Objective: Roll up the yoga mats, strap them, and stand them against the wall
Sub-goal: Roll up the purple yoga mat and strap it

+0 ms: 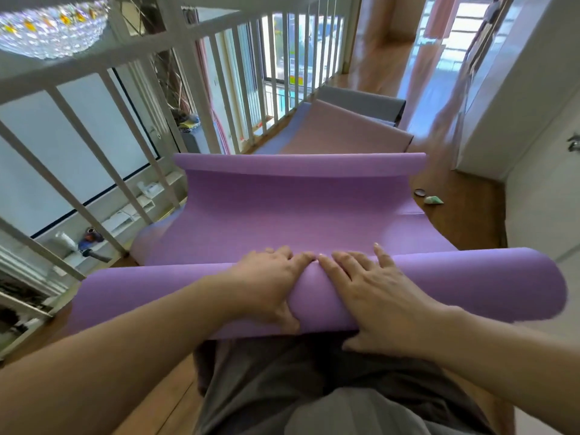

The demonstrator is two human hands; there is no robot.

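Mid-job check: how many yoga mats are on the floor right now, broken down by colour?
purple mat: 1 (near end partly rolled)
pink mat: 1
grey mat: 1
bluish mat: 1 (only an edge shows beside the pink one; it seems to lie beneath it)
Total: 4

Bright daylight from the far windows (467,23) — blown out; purple mat (298,215) evenly lit; edges bent, upper right smeared.
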